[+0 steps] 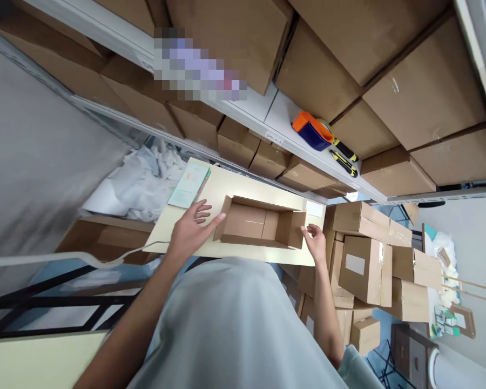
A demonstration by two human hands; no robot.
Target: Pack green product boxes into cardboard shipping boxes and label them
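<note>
An empty cardboard box [263, 219] with its top open lies lengthwise on a pale yellow table [222, 181] in front of me. My left hand [194, 227] is beside the box's left end, fingers spread and thumb pointing toward the raised end flap, with nothing in it. At the other end, my right hand [315, 241] is held by the right end flap, its thumb close to the cardboard and its fingers slightly bent; whether it touches is hard to tell. A light green flat box or booklet [189, 186] lies at the table's back left.
Above, a shelf [263, 105] holds large cartons [425, 89], an orange and blue tape dispenser [312, 131] and a yellow-black cutter [343, 163]. Stacked boxes [362, 265] stand right of the table. Crumpled white paper [133, 183] lies left, and a white cable [85, 259] crosses there.
</note>
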